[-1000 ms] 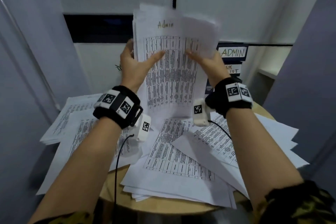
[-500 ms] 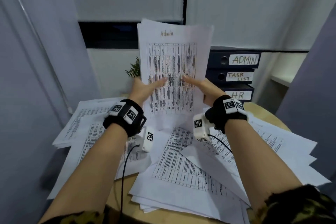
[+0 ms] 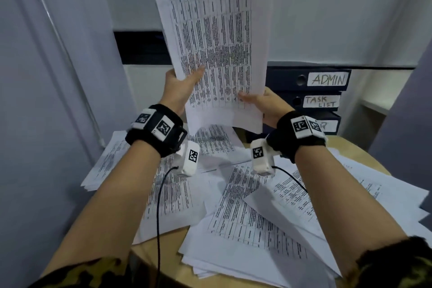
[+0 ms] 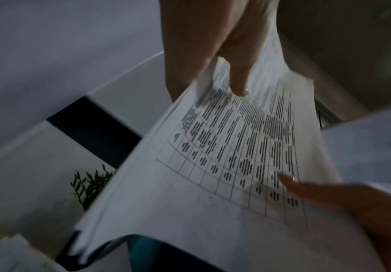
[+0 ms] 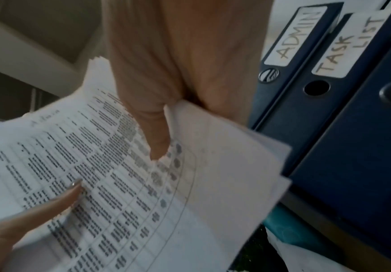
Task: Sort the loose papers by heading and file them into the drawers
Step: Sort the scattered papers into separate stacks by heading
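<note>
A stack of white sheets headed "Admin" (image 3: 217, 37) stands upright in front of me, printed with a table. My left hand (image 3: 181, 87) pinches its left edge, thumb on the front and fingers behind. My right hand (image 3: 261, 103) pinches its lower right corner the same way. The same Admin stack (image 4: 225, 165) fills the left wrist view, and in the right wrist view this stack (image 5: 120, 174) hangs beside the binders. Three dark blue binders lie stacked at the back right: ADMIN (image 3: 327, 78) on top, TASK LIST (image 3: 320, 101) under it, a third (image 3: 329, 125) partly hidden by my wrist.
Many loose printed sheets (image 3: 252, 213) lie spread over the round wooden table (image 3: 360, 156), some overhanging its edges. Grey partition walls (image 3: 46, 100) close in on the left and right. A small green plant (image 4: 92, 184) stands behind the stack.
Both hands have slid down the Admin stack to its lower part, and the stack now stands higher and tilts slightly left. The binders show more fully on the right.
</note>
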`<control>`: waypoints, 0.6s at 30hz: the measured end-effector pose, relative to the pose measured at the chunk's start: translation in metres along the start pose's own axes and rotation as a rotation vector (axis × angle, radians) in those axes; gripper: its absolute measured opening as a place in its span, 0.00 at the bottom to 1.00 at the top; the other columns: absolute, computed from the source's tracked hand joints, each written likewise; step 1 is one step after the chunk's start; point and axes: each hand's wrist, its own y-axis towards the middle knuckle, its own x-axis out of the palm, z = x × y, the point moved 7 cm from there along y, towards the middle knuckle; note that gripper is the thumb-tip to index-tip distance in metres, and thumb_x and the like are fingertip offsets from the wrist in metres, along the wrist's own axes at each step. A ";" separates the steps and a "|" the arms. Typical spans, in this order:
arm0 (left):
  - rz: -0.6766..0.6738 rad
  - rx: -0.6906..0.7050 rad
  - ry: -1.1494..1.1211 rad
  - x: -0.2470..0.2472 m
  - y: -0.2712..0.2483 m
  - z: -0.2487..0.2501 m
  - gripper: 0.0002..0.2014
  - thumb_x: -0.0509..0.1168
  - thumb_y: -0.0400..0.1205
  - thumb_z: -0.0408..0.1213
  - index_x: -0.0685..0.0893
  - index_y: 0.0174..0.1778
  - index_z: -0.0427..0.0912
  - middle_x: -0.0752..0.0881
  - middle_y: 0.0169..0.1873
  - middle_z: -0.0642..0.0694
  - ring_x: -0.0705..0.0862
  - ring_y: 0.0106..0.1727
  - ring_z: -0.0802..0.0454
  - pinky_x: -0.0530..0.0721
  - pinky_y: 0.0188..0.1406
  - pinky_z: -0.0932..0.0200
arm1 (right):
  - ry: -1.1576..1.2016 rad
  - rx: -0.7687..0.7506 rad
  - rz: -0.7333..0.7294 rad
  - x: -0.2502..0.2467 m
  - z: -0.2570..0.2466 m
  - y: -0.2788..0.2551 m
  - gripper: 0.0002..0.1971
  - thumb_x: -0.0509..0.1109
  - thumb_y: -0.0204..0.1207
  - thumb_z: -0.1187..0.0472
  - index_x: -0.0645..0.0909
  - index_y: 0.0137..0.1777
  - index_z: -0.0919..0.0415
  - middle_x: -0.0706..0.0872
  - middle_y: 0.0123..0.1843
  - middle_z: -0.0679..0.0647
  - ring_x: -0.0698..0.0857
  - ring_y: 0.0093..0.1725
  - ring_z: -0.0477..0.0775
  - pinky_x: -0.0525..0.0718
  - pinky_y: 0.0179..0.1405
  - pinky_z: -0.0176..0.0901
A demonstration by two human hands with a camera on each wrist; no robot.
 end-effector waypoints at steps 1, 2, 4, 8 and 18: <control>0.029 0.017 0.029 -0.002 0.001 -0.002 0.31 0.74 0.76 0.45 0.71 0.69 0.34 0.83 0.61 0.43 0.83 0.61 0.50 0.81 0.66 0.51 | 0.018 -0.012 0.017 0.003 0.000 0.001 0.16 0.65 0.83 0.67 0.77 0.69 0.65 0.84 0.66 0.63 0.83 0.65 0.62 0.82 0.66 0.58; 0.060 0.038 0.055 -0.004 0.002 -0.001 0.27 0.72 0.78 0.46 0.72 0.67 0.34 0.83 0.58 0.45 0.83 0.59 0.52 0.82 0.64 0.52 | 0.022 -0.010 0.027 0.006 0.000 0.002 0.16 0.65 0.83 0.66 0.77 0.69 0.66 0.84 0.66 0.63 0.83 0.65 0.62 0.82 0.66 0.58; 0.132 0.076 0.095 -0.013 0.004 0.009 0.16 0.67 0.82 0.45 0.74 0.58 0.39 0.83 0.50 0.51 0.83 0.52 0.57 0.84 0.57 0.57 | -0.011 0.025 0.035 0.009 0.002 0.004 0.16 0.66 0.82 0.64 0.77 0.69 0.65 0.85 0.65 0.62 0.84 0.64 0.61 0.82 0.66 0.58; 0.192 0.101 0.152 -0.039 0.024 0.017 0.24 0.68 0.82 0.39 0.73 0.72 0.34 0.82 0.65 0.43 0.81 0.66 0.48 0.78 0.70 0.46 | -0.045 0.062 0.095 0.006 0.004 0.008 0.17 0.65 0.83 0.65 0.74 0.71 0.67 0.84 0.64 0.61 0.85 0.61 0.62 0.87 0.57 0.59; -0.220 -0.475 0.765 -0.047 -0.012 -0.082 0.27 0.63 0.84 0.27 0.63 0.78 0.28 0.73 0.73 0.30 0.79 0.66 0.37 0.83 0.55 0.54 | -0.494 0.516 0.012 0.013 0.081 -0.005 0.11 0.59 0.86 0.57 0.77 0.48 0.64 0.90 0.35 0.59 0.89 0.41 0.54 0.83 0.43 0.40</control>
